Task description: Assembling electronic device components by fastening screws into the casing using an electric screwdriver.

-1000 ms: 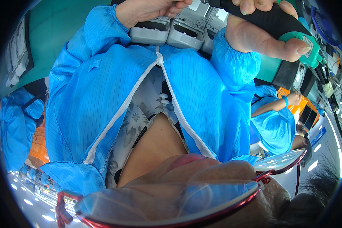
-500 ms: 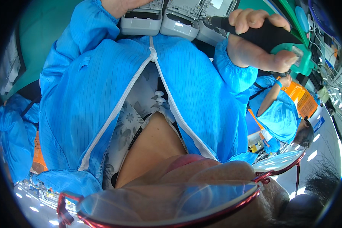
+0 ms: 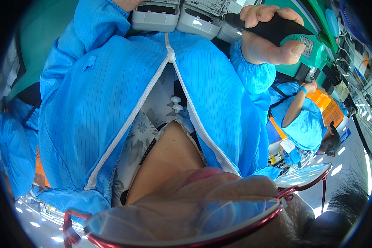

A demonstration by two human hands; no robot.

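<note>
My right hand (image 3: 268, 35) is wrapped around a powered screwdriver (image 3: 285, 29) with a black grip and a green rear body. The fingers curl over the grip, and the thumb lies along the green part. The screwdriver lies tilted, its narrow front end beside the light grey plastic housings. At the top edge, my left hand (image 3: 127, 4) shows only in part, near the leftmost grey housing (image 3: 155, 20); its fingers are cut off by the frame. A second grey housing (image 3: 197, 22) sits in the middle, and a third (image 3: 228, 33) is partly hidden beneath the screwdriver.
Green surface (image 3: 41, 53) spreads to the left of the housings. Cables (image 3: 345, 66) and a green frame (image 3: 326, 25) stand at the right. Beyond, a co-worker in blue (image 3: 304, 124) is beside orange bins (image 3: 328, 107); another blue sleeve (image 3: 16, 144) shows at far left.
The housings and both hands sit a little higher in the view. My right hand and the screwdriver have shifted slightly left as well, with the grip kept.
</note>
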